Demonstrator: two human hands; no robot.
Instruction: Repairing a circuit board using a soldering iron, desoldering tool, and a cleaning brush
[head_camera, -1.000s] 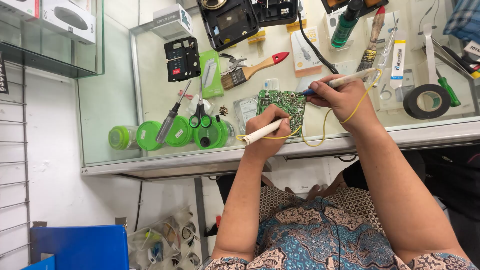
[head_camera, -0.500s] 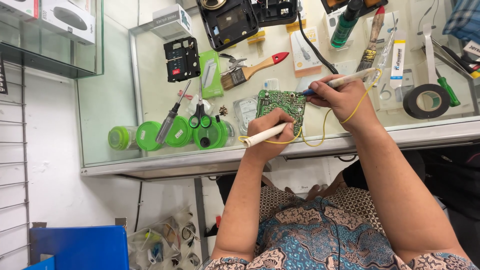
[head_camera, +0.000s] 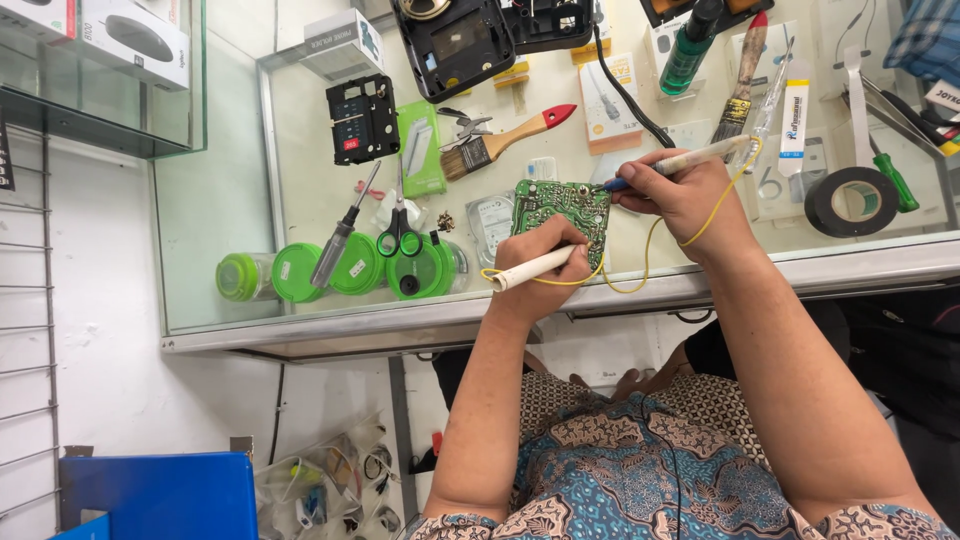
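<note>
On glass counter (head_camera: 250, 300): green circuit board (head_camera: 560, 207) lies flat, unmoved over the last second, so probing holds position. Right hand (head_camera: 690, 195) fingers clamped on blue-tipped probe (head_camera: 685, 160), long axis pointing left onto board's edge. Left hand (head_camera: 540, 260) fingers clamped on cream probe (head_camera: 530, 268), tip hidden, handle pointing lower left.

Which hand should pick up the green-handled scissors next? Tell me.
Left. The left hand, though holding a white probe, is nearer the scissors; the right hand, gripping a blue-tipped probe, lies beyond the circuit board.
</note>
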